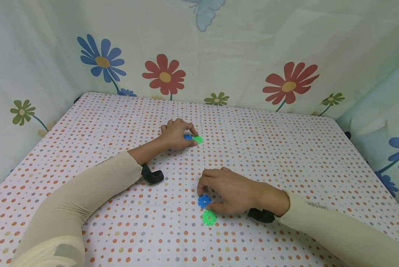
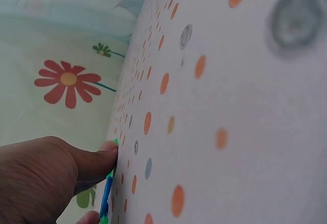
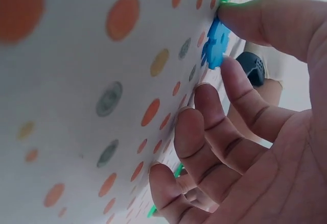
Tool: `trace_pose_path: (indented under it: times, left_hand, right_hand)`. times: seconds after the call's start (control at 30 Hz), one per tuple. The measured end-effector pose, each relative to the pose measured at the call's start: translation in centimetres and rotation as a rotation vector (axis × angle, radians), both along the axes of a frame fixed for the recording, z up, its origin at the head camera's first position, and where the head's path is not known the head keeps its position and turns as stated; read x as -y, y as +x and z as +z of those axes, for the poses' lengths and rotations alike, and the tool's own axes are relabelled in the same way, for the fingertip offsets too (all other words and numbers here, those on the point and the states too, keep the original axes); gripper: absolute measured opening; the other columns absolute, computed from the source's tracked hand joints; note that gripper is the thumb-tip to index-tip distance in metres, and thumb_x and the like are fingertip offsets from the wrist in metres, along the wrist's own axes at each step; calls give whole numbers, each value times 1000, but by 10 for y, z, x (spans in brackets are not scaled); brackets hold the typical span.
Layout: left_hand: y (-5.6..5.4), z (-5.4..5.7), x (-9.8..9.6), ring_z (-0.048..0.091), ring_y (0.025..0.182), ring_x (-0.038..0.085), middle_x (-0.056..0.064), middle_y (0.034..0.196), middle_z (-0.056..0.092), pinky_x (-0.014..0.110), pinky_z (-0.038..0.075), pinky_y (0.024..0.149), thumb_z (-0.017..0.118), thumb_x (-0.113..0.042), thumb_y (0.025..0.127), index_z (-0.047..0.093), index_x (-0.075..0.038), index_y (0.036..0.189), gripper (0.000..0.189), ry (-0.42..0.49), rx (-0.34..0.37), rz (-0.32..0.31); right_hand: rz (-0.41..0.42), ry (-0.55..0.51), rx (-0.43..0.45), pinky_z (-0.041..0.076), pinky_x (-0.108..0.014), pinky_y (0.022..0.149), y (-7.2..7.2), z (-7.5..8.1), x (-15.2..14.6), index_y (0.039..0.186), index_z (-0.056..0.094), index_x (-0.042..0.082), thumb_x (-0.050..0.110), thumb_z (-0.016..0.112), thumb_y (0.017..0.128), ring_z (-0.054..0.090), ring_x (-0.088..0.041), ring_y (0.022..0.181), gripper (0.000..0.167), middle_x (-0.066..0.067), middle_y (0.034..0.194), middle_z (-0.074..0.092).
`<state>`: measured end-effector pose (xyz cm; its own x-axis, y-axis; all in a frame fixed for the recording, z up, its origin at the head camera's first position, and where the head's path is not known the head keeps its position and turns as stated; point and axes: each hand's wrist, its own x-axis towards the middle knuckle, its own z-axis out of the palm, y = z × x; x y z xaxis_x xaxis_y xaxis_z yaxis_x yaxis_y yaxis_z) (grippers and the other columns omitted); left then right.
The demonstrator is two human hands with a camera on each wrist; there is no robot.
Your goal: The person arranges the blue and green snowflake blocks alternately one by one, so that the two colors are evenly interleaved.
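Toward the back of the table, my left hand (image 1: pixel 177 135) pinches a row of notched plastic interlocking discs. A green disc (image 1: pixel 199 139) shows at its fingertips, and a blue disc (image 1: pixel 187 137) lies partly hidden under the hand. In the left wrist view, the blue disc (image 2: pixel 106 192) stands edge-on between green bits. Nearer the front, my right hand (image 1: pixel 234 191) holds another blue disc (image 1: pixel 204 201) between thumb and index finger. A green disc (image 1: pixel 208 217) adjoins it by the thumb. The other right fingers curve loosely over the tabletop in the right wrist view.
A cloth with coloured dots covers the table (image 1: pixel 279 148). Flower-printed curtains (image 1: pixel 233 66) hang behind it and at both sides. Black wrist-worn devices (image 1: pixel 152 175) sit at both sleeve cuffs.
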<state>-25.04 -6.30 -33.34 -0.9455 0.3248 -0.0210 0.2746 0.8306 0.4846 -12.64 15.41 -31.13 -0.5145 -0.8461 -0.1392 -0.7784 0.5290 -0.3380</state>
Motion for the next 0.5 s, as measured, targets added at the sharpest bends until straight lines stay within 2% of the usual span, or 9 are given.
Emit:
trace_pose_path:
  times: [0.2, 0.37, 0.5]
  left_hand:
    - [-1, -1, 0, 36, 131, 36, 9, 139, 47, 55, 25, 100, 71, -45, 88, 70, -32, 108, 24, -5, -2, -1]
    - [-1, -1, 0, 36, 131, 36, 9, 138, 47, 55, 25, 100, 71, -45, 88, 70, -32, 108, 24, 0, -2, -2]
    - [-1, -1, 1, 36, 131, 37, 9, 139, 47, 55, 25, 99, 71, -45, 88, 70, -32, 108, 24, 1, 1, -4]
  right_hand:
    - [-11, -7, 10, 40, -33, 85, 4, -1, -1, 109, 59, 28, 33, 74, 87, 51, -1, 96, 27, 17, 105, 56]
    - [3, -25, 17, 40, -42, 89, 7, -1, -1, 112, 57, 27, 27, 73, 89, 51, 0, 94, 28, 16, 103, 56]
    - [-2, -29, 17, 39, -39, 87, 10, -2, -2, 112, 57, 27, 27, 72, 90, 51, 0, 95, 27, 17, 104, 56]
